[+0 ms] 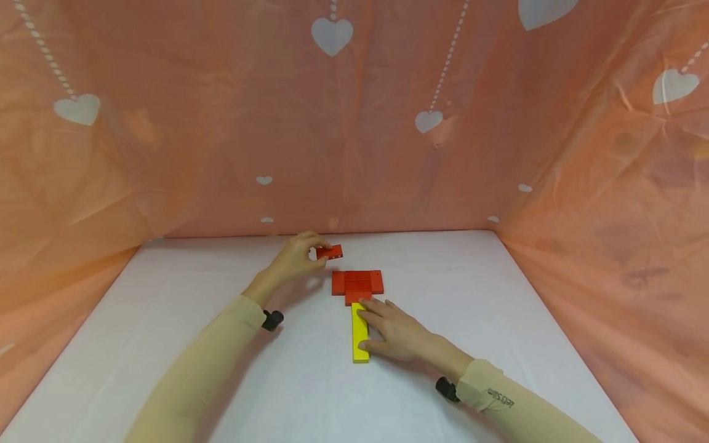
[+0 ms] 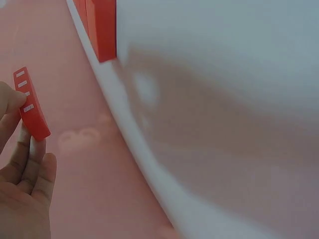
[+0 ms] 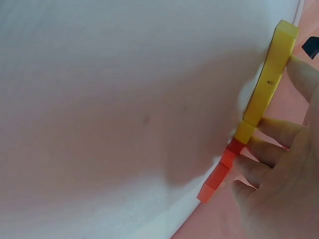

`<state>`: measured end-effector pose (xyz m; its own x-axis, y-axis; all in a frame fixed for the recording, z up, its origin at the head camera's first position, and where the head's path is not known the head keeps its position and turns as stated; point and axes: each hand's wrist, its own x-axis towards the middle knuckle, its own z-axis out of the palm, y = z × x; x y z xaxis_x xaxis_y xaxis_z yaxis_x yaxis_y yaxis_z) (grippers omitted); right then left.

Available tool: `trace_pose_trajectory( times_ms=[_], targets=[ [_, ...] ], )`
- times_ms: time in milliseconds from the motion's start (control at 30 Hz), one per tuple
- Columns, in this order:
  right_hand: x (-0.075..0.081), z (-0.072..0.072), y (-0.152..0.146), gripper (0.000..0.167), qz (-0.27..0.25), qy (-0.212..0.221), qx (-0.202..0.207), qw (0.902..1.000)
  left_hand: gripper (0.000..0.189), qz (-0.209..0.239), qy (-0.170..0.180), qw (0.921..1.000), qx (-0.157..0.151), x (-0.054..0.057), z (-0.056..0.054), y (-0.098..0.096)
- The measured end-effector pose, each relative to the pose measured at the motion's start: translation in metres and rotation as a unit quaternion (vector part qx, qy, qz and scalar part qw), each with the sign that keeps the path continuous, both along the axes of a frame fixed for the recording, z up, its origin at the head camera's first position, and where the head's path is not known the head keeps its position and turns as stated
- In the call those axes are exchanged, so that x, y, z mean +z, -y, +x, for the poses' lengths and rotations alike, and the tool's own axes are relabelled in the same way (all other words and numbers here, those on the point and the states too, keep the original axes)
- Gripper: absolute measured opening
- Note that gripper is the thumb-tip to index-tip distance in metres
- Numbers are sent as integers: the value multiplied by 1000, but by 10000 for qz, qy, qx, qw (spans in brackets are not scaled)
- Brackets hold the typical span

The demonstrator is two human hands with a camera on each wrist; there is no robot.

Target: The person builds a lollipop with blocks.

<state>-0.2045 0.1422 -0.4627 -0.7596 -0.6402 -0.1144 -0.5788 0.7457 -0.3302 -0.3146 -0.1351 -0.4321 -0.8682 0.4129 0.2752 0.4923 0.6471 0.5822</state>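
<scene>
My left hand (image 1: pixel 299 255) holds a small flat red block (image 1: pixel 332 251) between thumb and fingers, raised above the far part of the table. White rectangular marks run along one edge of this red block (image 2: pixel 31 102) in the left wrist view. Below it, several red blocks (image 1: pixel 357 282) lie together in a stepped shape. A long yellow block (image 1: pixel 359 332) stretches from their near end toward me. My right hand (image 1: pixel 401 332) rests beside it, fingertips and thumb touching it with the fingers fairly straight. A shorter yellow piece (image 3: pixel 245 132) sits between the long one and the red ones.
A white tabletop (image 1: pixel 249 387) lies under everything. Pink-orange cloth (image 1: pixel 343 141) with white hearts hangs at the back and both sides. A black wrist camera (image 1: pixel 272 320) sits on the left wrist, another black camera (image 1: pixel 447 389) on the right.
</scene>
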Motion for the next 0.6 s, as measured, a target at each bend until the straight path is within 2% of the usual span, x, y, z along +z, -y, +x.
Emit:
trace_pose_trajectory(
  times_ms=[200, 333, 467, 600],
  targets=[
    [2, 0, 1, 71, -2, -18, 27, 10000, 28, -192, 313, 9993, -5, -5, -12, -22],
    [2, -1, 1, 72, -14, -7, 32, 10000, 28, -220, 557, 9981, -112, -9, -18, -34],
    [1, 0, 0, 71, -8, -24, 57, 10000, 28, -226, 840, 9960, -187, -14, -23, -42],
    [1, 0, -1, 71, 16, -38, 71, 10000, 27, -286, 964, 9946, -239, -19, -28, -48]
  ],
)
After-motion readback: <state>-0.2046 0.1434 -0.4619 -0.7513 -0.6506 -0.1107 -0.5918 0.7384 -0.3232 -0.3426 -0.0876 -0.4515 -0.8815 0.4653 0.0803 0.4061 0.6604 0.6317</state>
